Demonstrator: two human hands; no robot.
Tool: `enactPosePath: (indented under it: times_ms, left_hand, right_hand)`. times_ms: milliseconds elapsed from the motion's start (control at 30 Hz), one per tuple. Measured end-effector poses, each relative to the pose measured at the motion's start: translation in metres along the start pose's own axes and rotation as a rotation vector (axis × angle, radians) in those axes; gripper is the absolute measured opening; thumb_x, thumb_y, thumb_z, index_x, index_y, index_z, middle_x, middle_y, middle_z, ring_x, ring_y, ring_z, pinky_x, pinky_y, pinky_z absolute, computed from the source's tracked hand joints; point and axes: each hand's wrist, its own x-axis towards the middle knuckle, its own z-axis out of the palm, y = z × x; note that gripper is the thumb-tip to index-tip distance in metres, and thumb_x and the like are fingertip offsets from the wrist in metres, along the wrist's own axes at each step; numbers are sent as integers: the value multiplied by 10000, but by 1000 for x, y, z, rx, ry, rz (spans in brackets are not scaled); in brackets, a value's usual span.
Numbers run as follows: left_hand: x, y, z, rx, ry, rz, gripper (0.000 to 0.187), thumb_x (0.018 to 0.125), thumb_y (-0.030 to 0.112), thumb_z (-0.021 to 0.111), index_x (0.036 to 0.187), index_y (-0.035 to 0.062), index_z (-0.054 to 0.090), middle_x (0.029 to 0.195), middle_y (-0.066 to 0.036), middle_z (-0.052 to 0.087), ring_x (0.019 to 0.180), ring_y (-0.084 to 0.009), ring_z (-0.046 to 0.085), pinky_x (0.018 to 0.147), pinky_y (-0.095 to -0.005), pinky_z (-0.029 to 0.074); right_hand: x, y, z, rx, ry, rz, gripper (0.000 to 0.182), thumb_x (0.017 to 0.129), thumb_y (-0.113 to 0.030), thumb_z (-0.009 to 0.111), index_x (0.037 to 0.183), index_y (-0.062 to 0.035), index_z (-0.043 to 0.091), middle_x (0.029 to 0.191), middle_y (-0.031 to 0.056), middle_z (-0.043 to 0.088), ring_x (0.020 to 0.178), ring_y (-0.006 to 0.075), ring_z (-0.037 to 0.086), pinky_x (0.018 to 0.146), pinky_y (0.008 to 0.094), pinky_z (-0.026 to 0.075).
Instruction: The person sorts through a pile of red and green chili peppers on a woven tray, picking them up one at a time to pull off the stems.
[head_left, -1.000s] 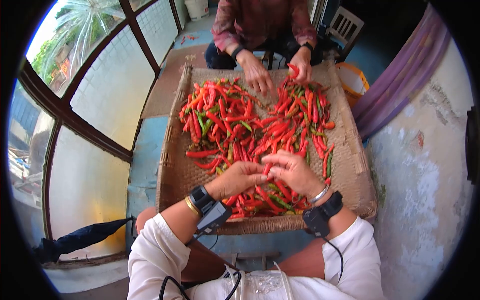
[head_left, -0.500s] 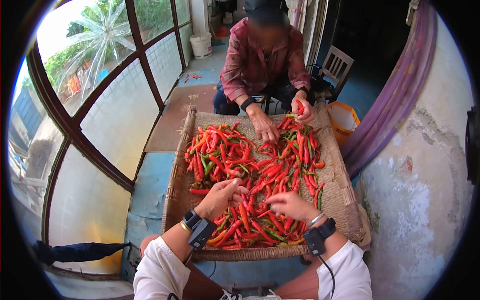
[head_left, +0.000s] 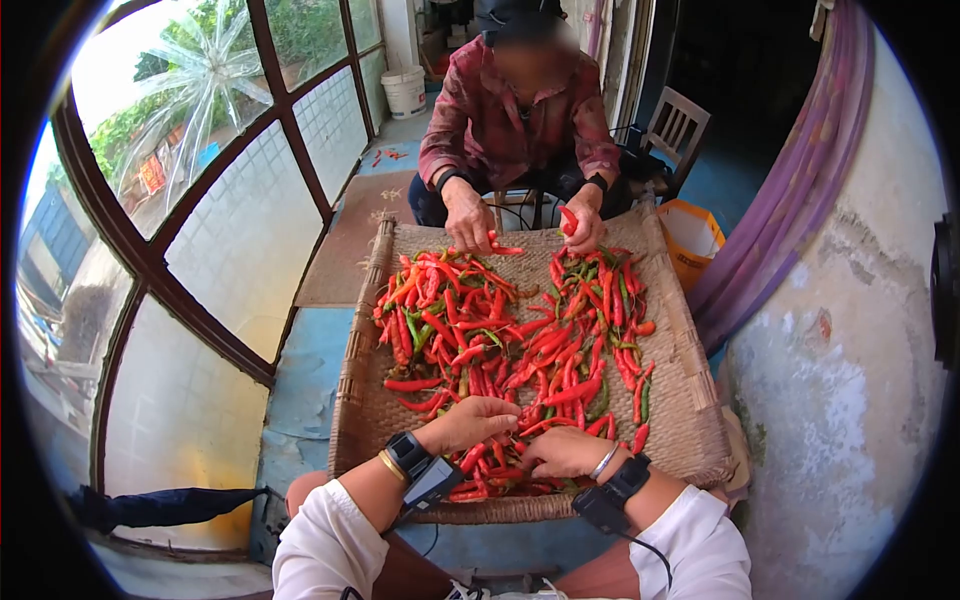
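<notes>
Many chili peppers (head_left: pixel 490 330), mostly red with some green, lie heaped on a woven tray (head_left: pixel 680 420). Over the near part of the heap, my left hand (head_left: pixel 472 422) has its fingers pressed together and curled; whatever they may hold is hidden. To its right, my right hand (head_left: pixel 565 452) points down into the near peppers, fingers bent together, their tips partly hidden among the pods. A long red pepper (head_left: pixel 549 424) lies just above that hand. The two hands are close but apart.
Across the tray sits a person in a red patterned shirt (head_left: pixel 520 130), holding red peppers in both hands. An orange-rimmed bucket (head_left: pixel 690 235) and a wooden chair (head_left: pixel 678 130) stand at right. Framed windows (head_left: pixel 235 230) line the left, a rough wall (head_left: pixel 830 380) the right.
Both my hands have lowered towards the near peppers, the right one moving inward and down. The other person's hand has lifted from the heap back to the far edge with a red pepper.
</notes>
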Motion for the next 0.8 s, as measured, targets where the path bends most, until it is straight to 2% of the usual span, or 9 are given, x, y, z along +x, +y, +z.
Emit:
enactPosePath:
  times_ms: [67, 200, 300, 367, 400, 467, 500, 633, 800]
  left_hand:
    - [1, -2, 1, 3, -9, 7, 309, 880, 184, 492, 1154, 43, 480, 939, -3, 587, 818, -67, 548, 709, -206, 458]
    - [2, -11, 8, -181, -85, 183, 342, 841, 147, 548, 1158, 38, 484, 1015, -31, 558, 852, -85, 527, 727, -222, 446]
    - [2, -12, 8, 172, 60, 417, 368, 811, 138, 587, 1156, 53, 492, 1030, -42, 552, 874, -93, 521, 755, -240, 443]
    - [-2, -8, 10, 687, 232, 619, 349, 822, 101, 573, 1154, 43, 483, 1052, -37, 535, 929, -101, 514, 772, -235, 444]
    - [-4, -4, 9, 683, 233, 618, 349, 822, 101, 573, 1154, 43, 483, 1052, -37, 535, 929, -101, 514, 772, -235, 444]
    - [-7, 5, 6, 212, 5, 284, 334, 823, 136, 582, 1131, 41, 498, 975, -20, 553, 882, -92, 525, 755, -226, 442]
    - [-6, 5, 5, 96, -23, 244, 293, 829, 154, 576, 1095, 41, 525, 848, 14, 569, 752, -57, 527, 668, -192, 444]
    - [-8, 13, -1, -24, 85, 155, 185, 821, 149, 584, 973, 44, 594, 674, 49, 542, 550, -11, 457, 487, -161, 389]
    - [-17, 25, -17, -6, 203, 102, 153, 821, 141, 582, 935, 41, 605, 648, 51, 538, 538, -19, 464, 484, -170, 397]
  right_hand:
    - [0, 1, -6, 26, 16, 9, 229, 730, -210, 572, 936, -127, 626, 839, 92, 616, 826, 253, 581, 739, 352, 447]
    - [0, 5, -7, 304, 376, 1, 170, 724, -171, 558, 860, -102, 636, 777, 96, 620, 769, 232, 596, 709, 331, 457]
    - [1, 5, -11, 496, 470, -72, 184, 723, -124, 541, 878, -65, 620, 796, 116, 615, 773, 223, 594, 707, 321, 451]
    - [-2, 0, -16, 584, 394, -93, 183, 735, -84, 519, 886, -30, 608, 783, 92, 613, 757, 161, 582, 701, 284, 444]
    - [-2, 0, -16, 584, 391, -92, 183, 735, -84, 519, 886, -30, 608, 783, 92, 613, 757, 161, 582, 701, 284, 444]
    - [-1, 4, -14, 733, 440, -107, 177, 740, -50, 503, 881, -17, 605, 772, 55, 607, 748, 106, 555, 698, 252, 437]
    - [-1, 6, -15, 834, 435, -92, 162, 750, -32, 513, 884, -15, 604, 789, 19, 597, 757, 78, 535, 703, 230, 429]
    - [-7, 8, -23, 1000, 377, -93, 231, 750, -21, 556, 981, -31, 563, 874, -1, 569, 809, 70, 514, 737, 224, 418]
    - [-7, 4, -26, 981, 357, -136, 345, 748, 1, 555, 1085, -41, 491, 869, -1, 552, 781, 59, 506, 706, 216, 422]
